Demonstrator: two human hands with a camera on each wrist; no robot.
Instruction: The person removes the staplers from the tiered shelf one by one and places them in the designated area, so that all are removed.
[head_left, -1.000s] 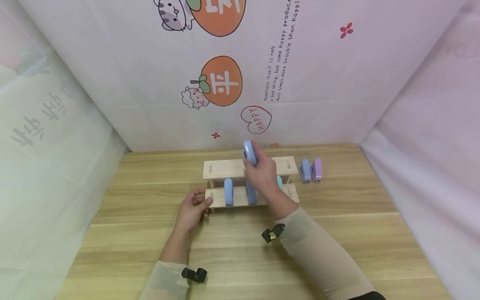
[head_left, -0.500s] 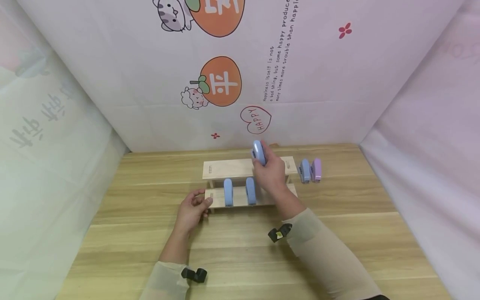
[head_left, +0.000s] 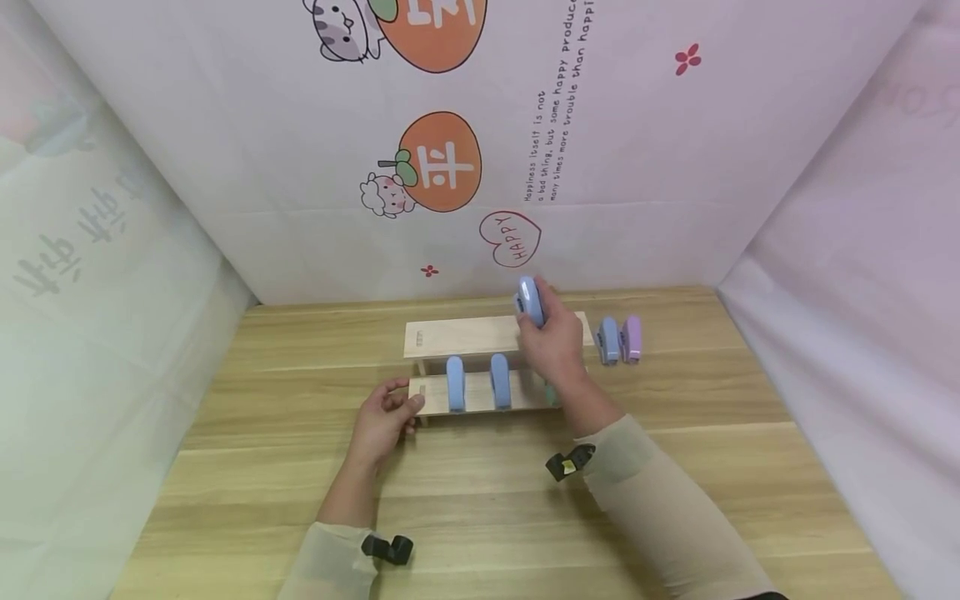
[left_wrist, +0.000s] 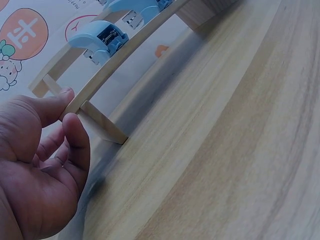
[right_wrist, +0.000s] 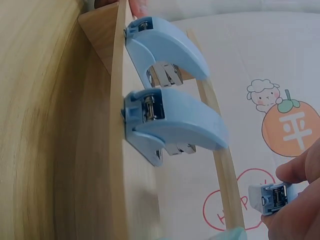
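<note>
My left hand (head_left: 382, 425) pinches the left end of a two-tier wooden rack (head_left: 476, 396), thumb on top of the lower board and fingers below it, also clear in the left wrist view. Two light-blue staplers, one at the left (head_left: 455, 383) and one near the middle (head_left: 501, 382), stand on that lower board. A mint-green stapler (head_left: 552, 395) farther right is mostly hidden by my right arm. My right hand (head_left: 555, 342) grips another blue stapler (head_left: 530, 300) over the right part of the upper board (head_left: 465, 335). In the right wrist view its hinge end (right_wrist: 275, 198) pokes out between thumb and fingers.
A blue stapler (head_left: 609, 342) and a purple stapler (head_left: 632, 340) stand side by side on the wooden table (head_left: 480, 500), just right of the rack. A printed white sheet (head_left: 615, 167) rises behind the rack, with white cloth at both sides.
My right hand has shifted to the right along the upper board, carrying the blue stapler. The middle stapler on the lower board has come into fuller view. My left hand keeps its place.
</note>
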